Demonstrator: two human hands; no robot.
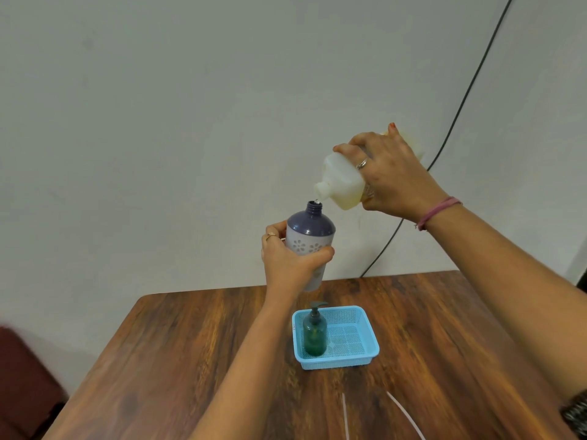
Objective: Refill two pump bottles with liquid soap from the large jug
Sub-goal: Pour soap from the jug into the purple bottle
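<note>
I am looking into what seems a plain room in a home or small office, and I cannot tell which. A bare, pale painted wall (222, 106) is filling most of my view, with a dark cable (457, 119) running loose down it toward the table edge. A wood-grain table (158, 360) is standing against that wall, carrying a small blue plastic basket (365, 357) (the ordinary household sort). A dark red seat (22, 376) is showing at the lower left, blurred. Nothing here is suggesting a lab or workshop.
</note>
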